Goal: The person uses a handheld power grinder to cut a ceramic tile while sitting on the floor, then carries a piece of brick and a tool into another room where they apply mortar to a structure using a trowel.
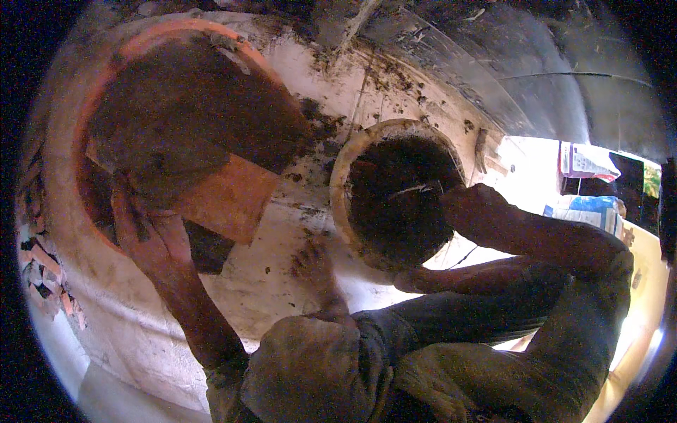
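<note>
At the left, my left hand rests with its fingers stretched along the lower edge of a dark, mud-like mass. The mass sits inside a round shape with an orange rim. Just right of that hand lies a flat orange slab, partly covered by dark material. My right hand is closed at the right rim of a round, pale-edged tub. Dark wet-looking material fills the tub. A thin light streak shows beside the right fingers; what they grip is too dark to make out.
My bare foot stands between the slab and the tub on a pale, mud-spattered surface. Broken reddish pieces lie at the far left. A dark curved sheet borders the upper right, with bags beyond.
</note>
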